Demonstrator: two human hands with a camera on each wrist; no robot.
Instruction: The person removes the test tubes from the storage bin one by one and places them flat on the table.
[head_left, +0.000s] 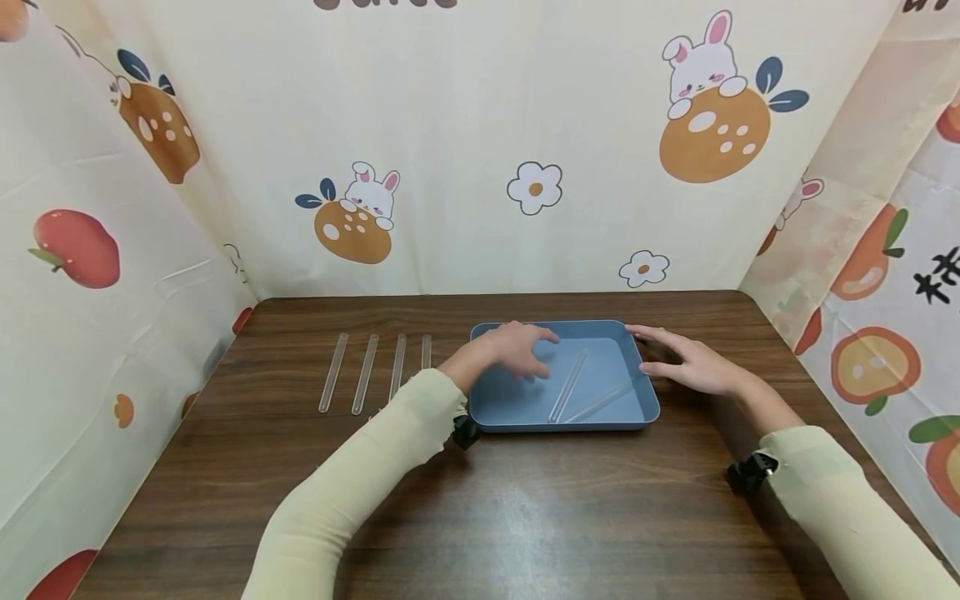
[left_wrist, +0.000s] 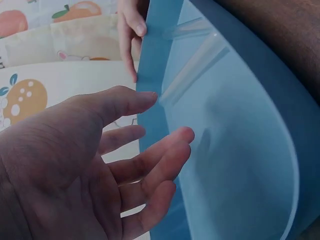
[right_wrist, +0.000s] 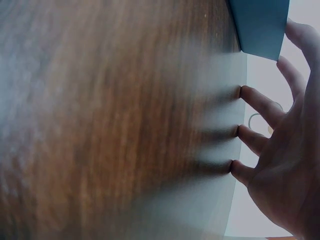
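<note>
A shallow blue tray (head_left: 517, 407) sits on the table, with two slim clear tubes lying loose in its right half, a steeper one (head_left: 567, 386) and a flatter one (head_left: 600, 402). Over the tray's left part hovers my left hand (head_left: 517, 348), fingers spread and loosely bent, nothing between them; the left wrist view shows its palm bare. My right hand (head_left: 690, 362) is at the tray's right side, thumb and forefinger against the rim near the far corner. In the right wrist view its other fingers (right_wrist: 260, 105) are spread beside the tray.
Several similar clear tubes, including the leftmost one (head_left: 333, 372), lie in a row on the brown wooden table (head_left: 525, 517), left of the tray. My left forearm partly covers that row. A printed curtain (head_left: 465, 150) encloses the table's back and sides.
</note>
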